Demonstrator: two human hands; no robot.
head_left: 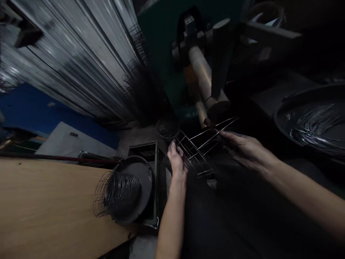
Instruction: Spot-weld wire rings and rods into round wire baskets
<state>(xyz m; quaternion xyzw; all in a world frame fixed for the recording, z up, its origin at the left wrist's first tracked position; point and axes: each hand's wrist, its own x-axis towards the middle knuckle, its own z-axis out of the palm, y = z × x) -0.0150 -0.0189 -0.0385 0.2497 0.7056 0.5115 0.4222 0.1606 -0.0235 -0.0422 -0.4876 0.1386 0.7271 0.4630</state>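
My left hand [177, 158] is closed on the left edge of a wire rack [198, 148], a light frame of thin metal rods. At the rack's far right side, the fingers of my right hand [244, 147] pinch the wire near the machine's lower arm. The rack is tilted, and its upper part lies at the tip of the lower electrode [201, 111]. Above that sits the thick metal upper arm [206, 77] of what looks like a welding machine with a green body [161, 46]. Deep shadow hides part of the rack's right side.
Wire rings [121, 190] lie in a dark round basin [147, 180] on a crate [156, 201] at left, beside a wooden board [54, 208]. A large basin [283, 118] at right holds loose wire pieces [315, 122]. Wire mesh pieces [137, 75] stand behind.
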